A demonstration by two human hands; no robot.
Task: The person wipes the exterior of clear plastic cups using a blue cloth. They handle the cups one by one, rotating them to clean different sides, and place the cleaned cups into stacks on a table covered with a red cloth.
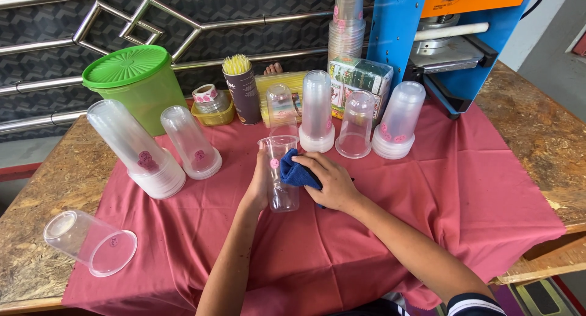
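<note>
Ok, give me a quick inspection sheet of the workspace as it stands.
Surface: worn wooden table under a red cloth.
Job's things: clear plastic cup, blue cloth against it.
Clutter: upturned cup stacks, a cup lying on its side, green lidded tub, straws.
Grippers: left hand holds the cup; right hand presses the cloth.
Cables: black cable by the blue machine.
Surroundings: metal railing.

Worn chipboard table (pixel 537 133), bare at left and right edges. Red cloth (pixel 464 188) spread across its middle. On the cloth: stacks of upturned clear plastic cups (pixel 317 111); far left, green lidded tub (pixel 137 84); far right, blue sealing machine (pixel 448 41); near left, one cup lying sideways (pixel 88 243).
</note>
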